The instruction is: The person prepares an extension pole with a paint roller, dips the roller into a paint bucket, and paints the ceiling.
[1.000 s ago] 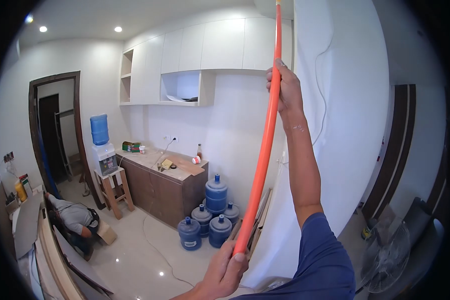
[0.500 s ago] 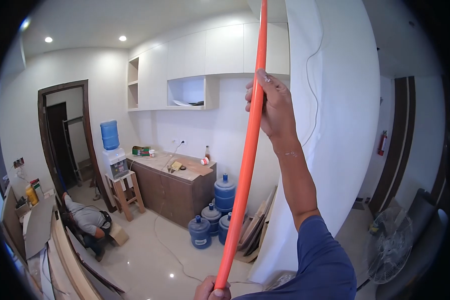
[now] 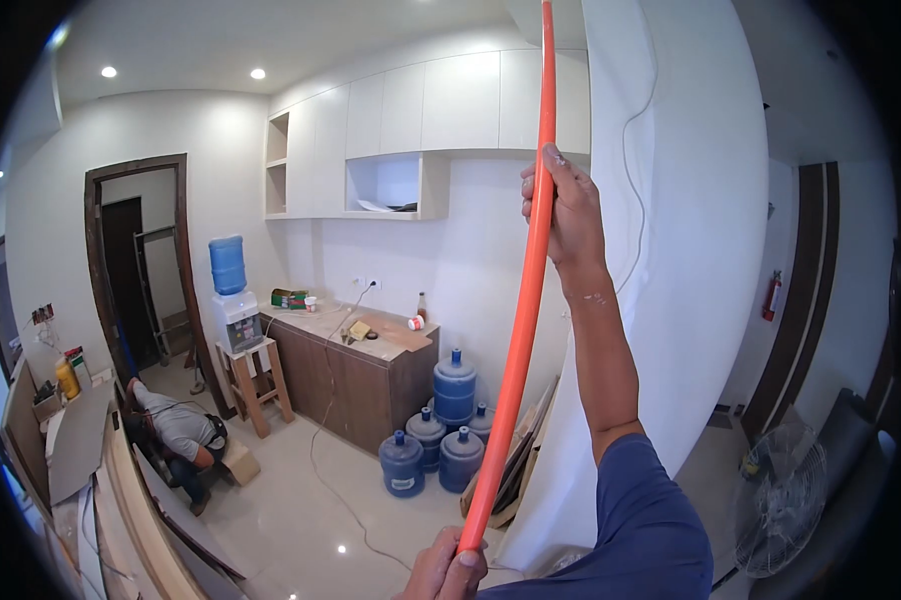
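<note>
A long orange pole [image 3: 523, 330] runs from the bottom centre up to the top edge of the view, leaning slightly to the right. My right hand [image 3: 568, 205] is wrapped round its upper part, with the arm stretched up. Lower down, my left hand [image 3: 449, 568] grips the pole near its bottom end. The pole's top reaches the ceiling area, where its tip is too small to make out. White upper cabinets [image 3: 461, 98] stand behind the pole, and a white column [image 3: 671, 250] is just right of my right arm.
Several blue water jugs [image 3: 455, 388] stand beside a brown counter [image 3: 356, 385]. A water dispenser [image 3: 239, 320] sits on a wooden stand. A person [image 3: 186, 428] is low on the floor at the left, behind leaning boards [image 3: 136, 510]. A fan [image 3: 781, 500] stands at the right.
The pole and both hands first shifted left and down in view, then back right and partly up. My left hand is lower in view than a second ago. The view has shifted too.
</note>
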Available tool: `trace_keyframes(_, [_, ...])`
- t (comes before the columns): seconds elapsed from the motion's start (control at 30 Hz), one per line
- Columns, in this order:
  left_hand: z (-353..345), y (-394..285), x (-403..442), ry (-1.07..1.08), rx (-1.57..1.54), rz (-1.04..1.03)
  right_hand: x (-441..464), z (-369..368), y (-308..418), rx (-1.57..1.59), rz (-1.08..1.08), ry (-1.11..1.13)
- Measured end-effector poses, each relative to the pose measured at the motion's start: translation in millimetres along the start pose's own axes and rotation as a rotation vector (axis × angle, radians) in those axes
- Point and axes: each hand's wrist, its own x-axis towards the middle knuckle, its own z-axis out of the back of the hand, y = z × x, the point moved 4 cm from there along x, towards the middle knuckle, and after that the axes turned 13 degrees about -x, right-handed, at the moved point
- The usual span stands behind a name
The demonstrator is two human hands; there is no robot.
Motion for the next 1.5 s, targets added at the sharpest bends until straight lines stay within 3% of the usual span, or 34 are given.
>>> trace_keyframes(0.17, [6.8, 22.1, 52.6, 0.103, -0.056, 0.033, 38.5, 20.5, -31.7, -0.079, 0.007, -0.028])
trace_keyframes(0.53, [20.9, 71.0, 203.4, 0.119, 0.131, -0.137, 163.1, 85.8, -141.2, -0.164, -0.102, -0.119])
trace_keyframes(0.8, [7.7, 81.4, 298.4, 0.100, 0.076, -0.092, 240.3, 126.5, -187.4, -0.237, -0.125, -0.227])
trace_keyframes(0.93, [6.1, 91.1, 334.4, 0.105, 0.134, -0.180, 267.9, 141.3, -205.2, -0.241, -0.126, -0.255])
trace_keyframes(1.2, [6.4, 93.5, 353.2, 0.090, 0.137, -0.103, 288.5, 148.3, -219.3, -0.267, -0.134, -0.248])
trace_keyframes(1.5, [36.5, 112.3, 256.8, 0.086, 0.066, -0.062, 203.7, 99.0, -191.6, -0.198, -0.027, -0.086])
